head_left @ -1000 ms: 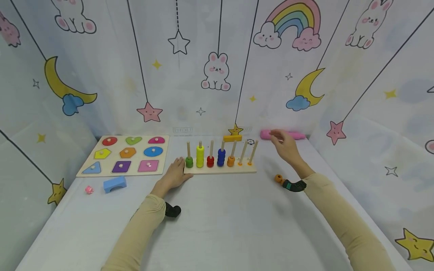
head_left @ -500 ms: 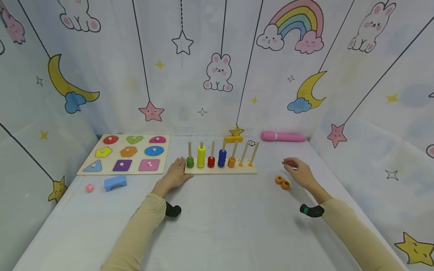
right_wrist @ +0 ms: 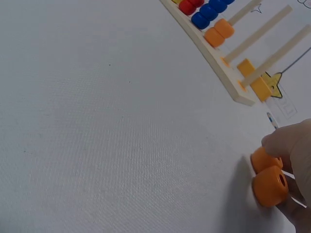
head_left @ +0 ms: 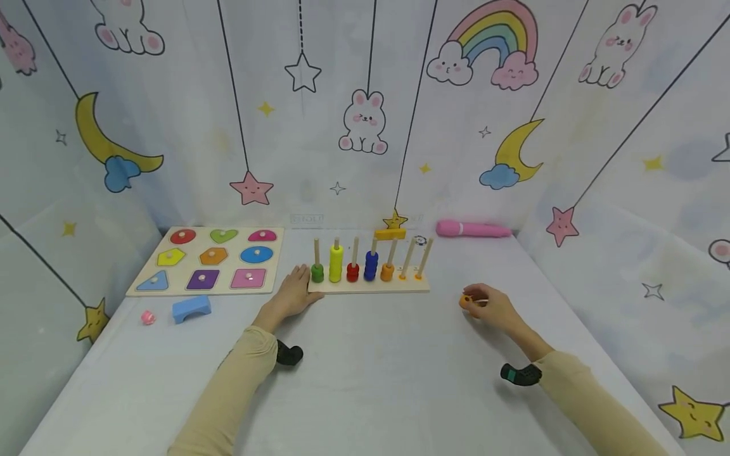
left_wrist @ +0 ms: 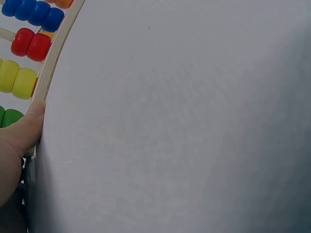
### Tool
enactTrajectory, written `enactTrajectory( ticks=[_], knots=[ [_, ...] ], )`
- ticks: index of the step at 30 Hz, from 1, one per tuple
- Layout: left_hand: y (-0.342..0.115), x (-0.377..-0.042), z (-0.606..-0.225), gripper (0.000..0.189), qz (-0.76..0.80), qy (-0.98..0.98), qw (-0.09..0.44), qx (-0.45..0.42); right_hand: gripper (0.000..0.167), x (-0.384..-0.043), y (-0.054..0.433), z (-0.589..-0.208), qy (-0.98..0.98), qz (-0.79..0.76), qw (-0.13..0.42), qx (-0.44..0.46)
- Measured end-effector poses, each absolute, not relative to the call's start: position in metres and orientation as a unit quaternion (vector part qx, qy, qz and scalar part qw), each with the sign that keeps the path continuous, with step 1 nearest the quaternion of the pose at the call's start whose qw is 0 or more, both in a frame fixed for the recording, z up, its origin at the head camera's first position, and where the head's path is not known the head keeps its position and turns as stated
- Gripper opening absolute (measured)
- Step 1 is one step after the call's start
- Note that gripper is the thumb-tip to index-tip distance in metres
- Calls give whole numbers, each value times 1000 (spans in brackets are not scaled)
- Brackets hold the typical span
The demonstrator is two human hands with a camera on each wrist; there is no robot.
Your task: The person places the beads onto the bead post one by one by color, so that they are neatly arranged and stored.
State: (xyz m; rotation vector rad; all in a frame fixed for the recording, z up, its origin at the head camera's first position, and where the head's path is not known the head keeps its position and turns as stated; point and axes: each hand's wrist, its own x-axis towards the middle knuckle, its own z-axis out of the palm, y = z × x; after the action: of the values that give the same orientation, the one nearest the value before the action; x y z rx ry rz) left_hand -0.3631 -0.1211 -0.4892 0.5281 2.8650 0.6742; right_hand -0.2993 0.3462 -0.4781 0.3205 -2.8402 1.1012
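A wooden bead stacker (head_left: 371, 287) stands at the back middle, with green, yellow, red, blue and orange beads on its pegs. Its two rightmost pegs show bare wood. My left hand (head_left: 292, 292) holds the stacker's left end, the thumb (left_wrist: 33, 119) along the front edge; the other fingers are hidden in the left wrist view. To the right of the stacker, my right hand (head_left: 495, 308) pinches at a pair of loose orange beads on the table. In the right wrist view, thumb and fingers are around the farther bead (right_wrist: 264, 161), while the nearer bead (right_wrist: 270, 186) touches it.
Left of the stacker lies a shape puzzle board (head_left: 274, 259), with a blue arch block (head_left: 191, 308) and a small pink piece (head_left: 148, 317) in front. A yellow block (head_left: 390, 234) sits behind the stacker. A pink pen-shaped thing (head_left: 473, 228) lies by the back wall.
My right hand has come back from beside the pink pen-shaped thing, down toward me, and taken hold at the orange beads. The left hand has stayed on the stacker's end.
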Motion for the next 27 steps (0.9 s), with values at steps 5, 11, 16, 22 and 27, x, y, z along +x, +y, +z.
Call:
enactTrajectory(
  ticks=[5, 11, 16, 22, 27],
  knots=[
    [-121, -362, -490, 78, 226, 955, 76, 178, 32, -299, 342, -485, -931, 345, 47, 108],
    [-120, -361, -490, 78, 223, 956, 70, 178, 33, -302, 338, -485, -932, 335, 72, 116],
    [-120, -360, -489, 77, 221, 956, 66, 180, 35, -314, 335, -470, -928, 347, 85, 109],
    [-120, -360, -488, 77, 220, 956, 63, 182, 30, -341, 332, -447, -915, 362, 143, 103],
    [-120, -361, -489, 77, 219, 957, 64, 179, 31, -358, 319, -419, -896, 391, 185, 103]
  ],
)
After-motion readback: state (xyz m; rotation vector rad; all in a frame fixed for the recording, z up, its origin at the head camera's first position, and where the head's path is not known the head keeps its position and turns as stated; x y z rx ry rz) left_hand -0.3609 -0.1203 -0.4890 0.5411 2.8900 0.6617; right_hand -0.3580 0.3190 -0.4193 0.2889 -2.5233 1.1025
